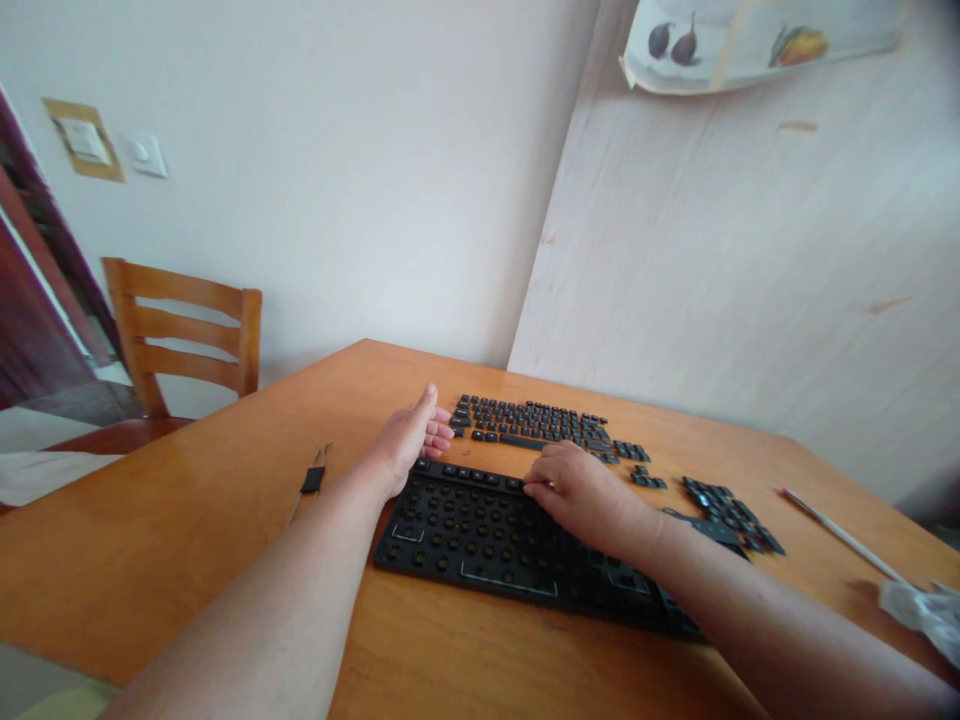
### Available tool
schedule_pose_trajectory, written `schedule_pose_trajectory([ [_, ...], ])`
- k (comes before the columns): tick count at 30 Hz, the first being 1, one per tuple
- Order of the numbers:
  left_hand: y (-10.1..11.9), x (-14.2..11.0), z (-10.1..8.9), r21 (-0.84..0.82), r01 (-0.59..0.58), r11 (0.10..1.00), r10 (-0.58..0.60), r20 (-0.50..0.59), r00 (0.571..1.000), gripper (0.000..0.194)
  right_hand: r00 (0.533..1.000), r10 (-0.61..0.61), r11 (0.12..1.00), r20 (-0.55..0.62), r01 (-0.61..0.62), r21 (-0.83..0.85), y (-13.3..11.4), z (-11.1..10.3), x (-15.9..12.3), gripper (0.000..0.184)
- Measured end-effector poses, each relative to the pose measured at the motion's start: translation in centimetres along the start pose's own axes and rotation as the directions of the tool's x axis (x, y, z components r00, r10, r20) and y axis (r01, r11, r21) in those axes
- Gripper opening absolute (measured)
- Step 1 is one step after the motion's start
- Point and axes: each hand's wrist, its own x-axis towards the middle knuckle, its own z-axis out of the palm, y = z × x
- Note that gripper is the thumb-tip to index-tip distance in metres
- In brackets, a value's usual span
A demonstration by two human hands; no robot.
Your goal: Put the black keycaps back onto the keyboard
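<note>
A black keyboard base lies in front of me, mostly stripped to bare key sockets, with a row of keycaps along its far edge. At the base's far left corner, my left hand is held on edge, thumb raised and fingers extended; it holds nothing I can see. My right hand is closed over the far row, thumb and fingertips pinched together at the keycaps. Whatever sits in that pinch is hidden. Loose black keycaps are laid out in keyboard order behind the base.
More loose keycaps lie to the right. A wire keycap puller with a black grip rests on the table at left. A thin stick and crumpled plastic lie far right. A wooden chair stands beyond the left edge.
</note>
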Motion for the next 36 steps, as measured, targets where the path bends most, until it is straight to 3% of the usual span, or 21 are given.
schedule_pose_trajectory([
  [4, -0.1, 0.1, 0.0, -0.001, 0.008, 1.000, -0.008, -0.005, 1.000, 0.079, 0.999, -0.033, 0.999, -0.026, 0.033, 0.012, 0.7, -0.5, -0.7, 0.026],
  [9, -0.2, 0.3, -0.1, -0.007, 0.009, 1.000, -0.009, -0.001, 1.000, 0.080, 0.996, 0.021, 1.000, -0.086, -0.021, -0.002, 0.9, -1.3, -1.9, 0.027],
  [19, -0.5, 0.5, -0.4, -0.004, 0.010, 1.000, -0.010, -0.001, 1.000, 0.073, 0.999, 0.009, 0.999, -0.053, -0.011, -0.035, -0.7, -0.8, -2.8, 0.029],
  [36, -0.5, 0.5, -0.4, 0.003, -0.002, 1.000, 0.002, 0.006, 1.000, 0.076, 0.999, 0.010, 1.000, -0.044, -0.010, -0.015, -0.8, -0.2, -2.7, 0.031],
])
